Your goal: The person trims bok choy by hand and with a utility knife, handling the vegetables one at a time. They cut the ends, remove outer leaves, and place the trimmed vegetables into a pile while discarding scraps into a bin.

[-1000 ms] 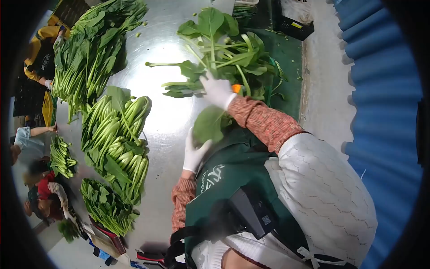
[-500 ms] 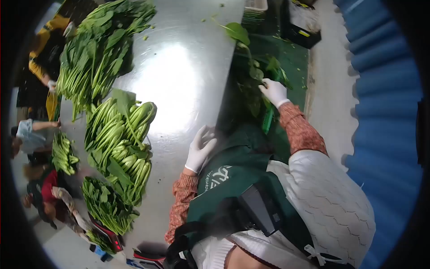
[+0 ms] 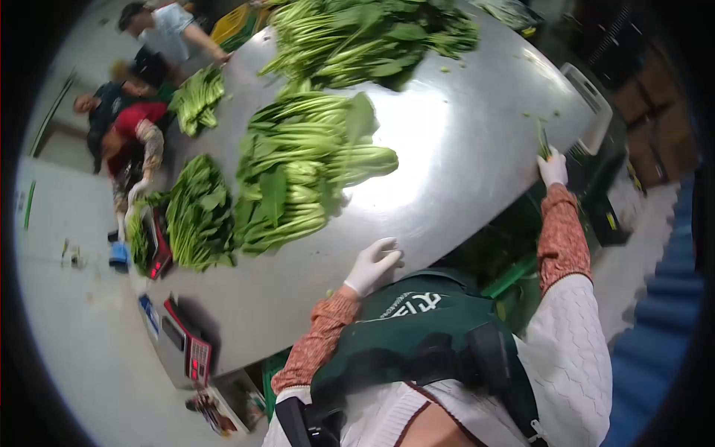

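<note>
Green stalk (image 3: 543,141) now pinched in right grip (image 3: 553,168) at the steel surface's (image 3: 454,171) far edge, carried there from the side heap. Left grip (image 3: 372,264) empty, loosely open, resting on near edge. Stacked greens (image 3: 305,171) beyond.

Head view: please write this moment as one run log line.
left hand: flat on table | right hand: holds green stems | greens: piled

Shiny stainless-steel worktable (image 3: 462,171), big, glare in the middle. On it: heap of long-stemmed dark leafy greens (image 3: 365,33) at far end, pile of pale-stalked bok-choy-type greens (image 3: 305,171) mid-table, smaller pile of dark flat-leaf greens (image 3: 197,212) just beside it, small bunch of light green stalks (image 3: 197,97) near far-left edge. Few green scraps (image 3: 540,115) by right edge.
</note>
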